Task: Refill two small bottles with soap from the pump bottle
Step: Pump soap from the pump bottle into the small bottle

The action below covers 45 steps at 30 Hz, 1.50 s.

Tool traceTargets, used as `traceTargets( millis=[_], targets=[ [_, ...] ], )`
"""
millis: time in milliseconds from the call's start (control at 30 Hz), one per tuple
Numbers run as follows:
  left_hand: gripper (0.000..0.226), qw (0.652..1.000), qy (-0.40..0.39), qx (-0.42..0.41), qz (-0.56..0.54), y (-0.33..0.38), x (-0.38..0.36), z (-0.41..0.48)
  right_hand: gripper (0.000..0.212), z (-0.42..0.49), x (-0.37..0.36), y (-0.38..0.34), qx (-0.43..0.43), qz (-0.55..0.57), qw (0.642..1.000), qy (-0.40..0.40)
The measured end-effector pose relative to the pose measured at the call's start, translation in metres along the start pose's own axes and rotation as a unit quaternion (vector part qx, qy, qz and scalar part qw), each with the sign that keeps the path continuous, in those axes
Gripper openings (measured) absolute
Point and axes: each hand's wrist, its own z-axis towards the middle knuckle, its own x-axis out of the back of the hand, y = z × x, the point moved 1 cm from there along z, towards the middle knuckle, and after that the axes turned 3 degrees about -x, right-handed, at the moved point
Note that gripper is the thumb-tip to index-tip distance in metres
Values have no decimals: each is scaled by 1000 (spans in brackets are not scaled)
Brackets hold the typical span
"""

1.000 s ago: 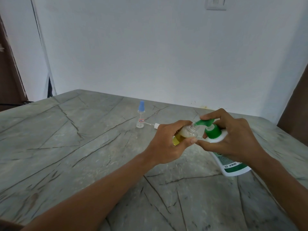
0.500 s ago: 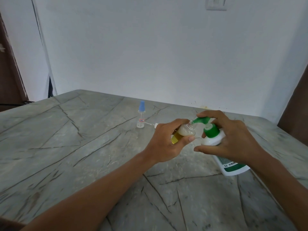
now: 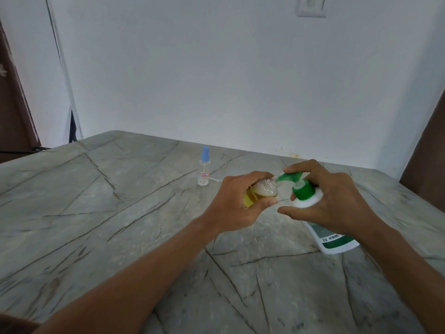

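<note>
The left hand (image 3: 237, 206) holds a part-full small bottle (image 3: 263, 190) at the pump bottle (image 3: 304, 192) the right hand (image 3: 334, 203) grips (the far little bottle (image 3: 205, 170) looks empty).

Just the one view for you: a wide-angle cam on your head, facing forward and down along both forearms. It's close in, so the grip, left hand (image 3: 237, 206) on the small bottle (image 3: 263, 189) and right hand (image 3: 334, 203) on the pump bottle (image 3: 337, 242), lands right of centre, with the table (image 3: 120, 201) stretching behind it to the wall (image 3: 216, 80).
</note>
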Motion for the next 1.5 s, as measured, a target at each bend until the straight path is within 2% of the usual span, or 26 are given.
traceTargets(
  millis=[300, 600, 867, 1033, 1300, 1500],
  targets=[
    [40, 1000, 13, -3, 15, -2, 1, 0, 76, 1, 0, 0, -10, -38, 999, -28],
    [41, 1000, -6, 6, 13, -2, -3, -4, 61, 1, 0, -2, -6, 7, 1000, 1],
    [42, 1000, 11, 16, 5, -5, -3, -4, 72, 1, 0, -3, 2, -35, 999, -29],
    [43, 1000, 21, 13, -7, -5, -4, -4, 73, 1, -2, -2, -8, -47, 999, -19],
    [40, 1000, -1, 7, 2, -2, -9, -6, 59, -1, -1, -3, -2, -7, 1000, 11],
    [45, 1000, 18, 12, -22, -2, -7, -6, 67, -1, 0, -1, -5, -20, 1000, -2]
  ],
)
